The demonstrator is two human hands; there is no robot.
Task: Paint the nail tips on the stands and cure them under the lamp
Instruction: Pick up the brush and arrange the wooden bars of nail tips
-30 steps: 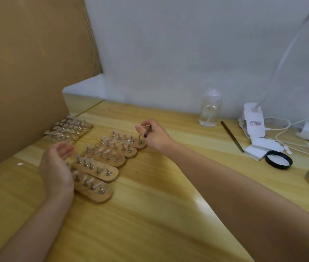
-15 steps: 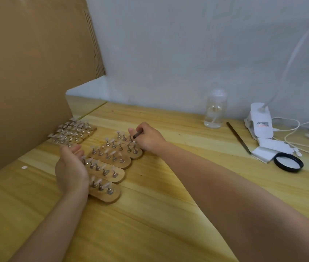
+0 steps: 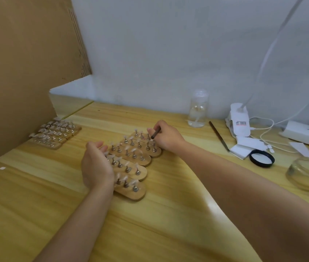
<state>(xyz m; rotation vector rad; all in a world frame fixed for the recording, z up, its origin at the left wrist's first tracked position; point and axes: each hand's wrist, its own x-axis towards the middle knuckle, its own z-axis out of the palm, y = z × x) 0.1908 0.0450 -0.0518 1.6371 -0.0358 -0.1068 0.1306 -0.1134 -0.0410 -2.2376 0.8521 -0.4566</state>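
My right hand point(image 3: 166, 136) grips a thin dark brush point(image 3: 156, 133), fingers curled round its handle, with the lower end of the brush just above the far right corner of the wooden stands point(image 3: 131, 163). These stands lie side by side in a staggered row in the middle of the surface point(image 3: 168, 214), each carrying small metal pegs topped with pale nail tips point(image 3: 126, 148). My left hand point(image 3: 96, 164) is loose and holds nothing, fingers lightly bent, its edge resting against the left ends of the near stands; I cannot tell how firmly it presses.

A second group of stands point(image 3: 55, 132) with nail tips sits further left and far, close against the cardboard panel point(image 3: 23, 72) that stands upright along the left.

On the right, well apart from the stands, the white lamp clamp point(image 3: 238, 121) sits at the far edge, its stem rising out of view, with white cables point(image 3: 263, 135) trailing beside it. A clear bottle point(image 3: 198, 108) stands near the wall, left of the clamp. Between them a dark slim tool point(image 3: 219, 136) lies on the surface. A black-rimmed round lid point(image 3: 261, 158) lies near white paper pieces point(image 3: 244, 148), and a clear glass dish point(image 3: 306, 173) sits at the right edge.
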